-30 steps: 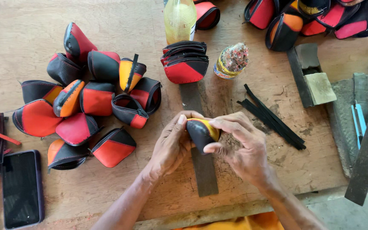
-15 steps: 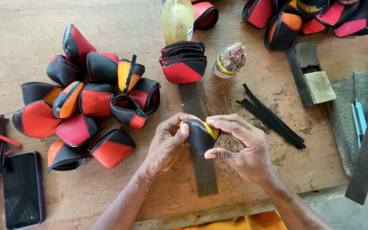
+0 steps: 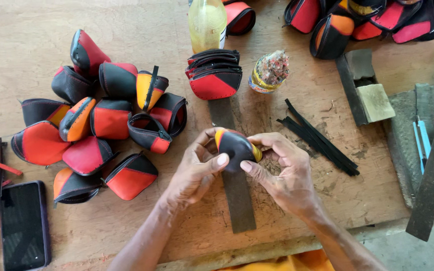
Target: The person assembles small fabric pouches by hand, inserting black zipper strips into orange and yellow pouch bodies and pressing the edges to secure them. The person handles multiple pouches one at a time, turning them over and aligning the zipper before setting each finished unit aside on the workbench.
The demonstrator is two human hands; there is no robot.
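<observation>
Here we have a small rounded pouch of black leather with orange and yellow panels (image 3: 235, 148) pinched between both hands, above the long dark flat strip (image 3: 237, 193) near the wooden worktable's (image 3: 21, 40) front edge. Our left hand (image 3: 197, 168) and right hand (image 3: 282, 170) are both clamped on it, thumbs pressing the black face. We judge it best to keep the thumbs opposed and knead evenly, so the seam shapes without puckering. It looks domed, soft, slightly glossy.
</observation>
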